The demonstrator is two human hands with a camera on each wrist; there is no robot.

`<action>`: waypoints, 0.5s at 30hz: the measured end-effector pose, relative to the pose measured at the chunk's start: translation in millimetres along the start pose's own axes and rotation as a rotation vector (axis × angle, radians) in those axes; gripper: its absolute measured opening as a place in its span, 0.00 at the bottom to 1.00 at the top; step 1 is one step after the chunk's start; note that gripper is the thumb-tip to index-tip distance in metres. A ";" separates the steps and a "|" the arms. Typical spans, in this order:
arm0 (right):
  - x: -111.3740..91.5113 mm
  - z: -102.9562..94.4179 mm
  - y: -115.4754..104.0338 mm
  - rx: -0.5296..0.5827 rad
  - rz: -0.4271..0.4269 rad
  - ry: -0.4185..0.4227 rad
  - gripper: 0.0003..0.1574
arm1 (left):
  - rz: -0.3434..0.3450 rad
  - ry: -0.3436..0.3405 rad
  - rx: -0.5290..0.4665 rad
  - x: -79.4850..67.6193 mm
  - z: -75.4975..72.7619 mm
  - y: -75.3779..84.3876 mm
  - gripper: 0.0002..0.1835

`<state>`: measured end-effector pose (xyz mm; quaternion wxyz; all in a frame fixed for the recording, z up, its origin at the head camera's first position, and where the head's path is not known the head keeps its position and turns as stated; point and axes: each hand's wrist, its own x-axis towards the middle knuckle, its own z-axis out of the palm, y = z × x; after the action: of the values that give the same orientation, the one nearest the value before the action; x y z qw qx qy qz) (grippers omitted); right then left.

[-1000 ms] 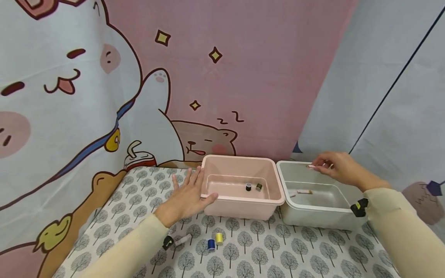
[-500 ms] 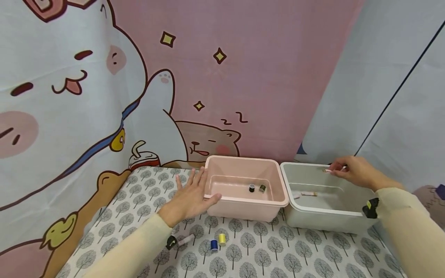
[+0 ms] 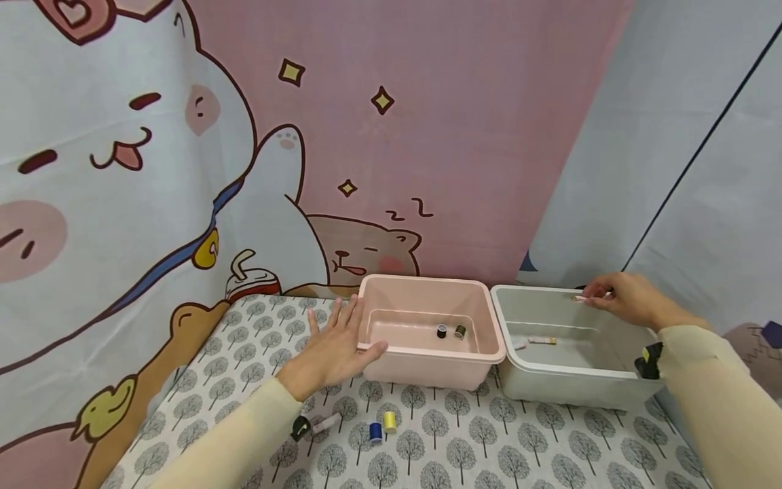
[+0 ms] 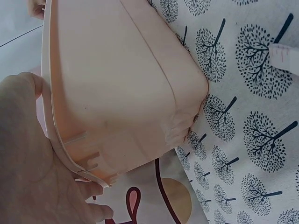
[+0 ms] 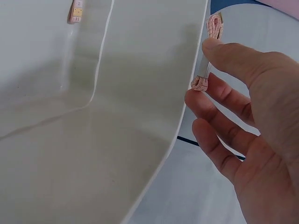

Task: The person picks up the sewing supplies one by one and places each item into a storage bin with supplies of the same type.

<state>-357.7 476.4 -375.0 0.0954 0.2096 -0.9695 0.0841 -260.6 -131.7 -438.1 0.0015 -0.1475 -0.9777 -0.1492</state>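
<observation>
Between thumb and fingers, my right hand (image 3: 632,300) pinches a folded pink tape measure (image 5: 208,51) over the back rim of the grey bin (image 3: 574,369). Two more tape measures lie inside that bin, one (image 3: 542,341) near its middle and a paler one (image 3: 519,345) by the left wall. My left hand (image 3: 330,350) rests with fingers spread at the left rim of the pink bin (image 3: 427,367); the left wrist view shows it along the rim. A black thread spool (image 3: 442,331) and an olive spool (image 3: 460,331) are in the pink bin.
In front of the pink bin, a blue spool (image 3: 375,432) and a yellow spool (image 3: 389,422) stand side by side on the tree-patterned cloth (image 3: 470,448). Another tape measure (image 3: 326,424) lies near my left wrist. A cartoon-printed curtain (image 3: 464,136) hangs behind the bins.
Over the first half second my right hand moved right along the grey bin's back rim with the tape measure; since then it has barely moved. The left hand stays at the pink bin's rim.
</observation>
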 end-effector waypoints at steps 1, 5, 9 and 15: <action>0.2 0.6 -0.1 0.003 0.004 -0.002 0.03 | 0.000 0.000 0.000 0.3 0.1 0.1 0.64; 0.4 0.4 -1.6 0.015 0.026 -0.015 0.07 | -0.001 -0.005 -0.004 1.1 0.1 0.7 0.64; 1.0 -1.9 -3.9 0.014 0.064 -0.047 0.16 | -0.002 -0.008 -0.005 1.5 1.2 -0.3 0.64; 3.3 1.1 -5.9 0.024 0.096 -0.059 0.20 | 0.002 -0.004 0.010 2.2 2.1 -2.0 0.64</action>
<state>-358.3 469.6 -374.6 0.0602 0.1665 -0.9797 0.0939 -263.2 -132.3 -440.7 0.0003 -0.1486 -0.9783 -0.1442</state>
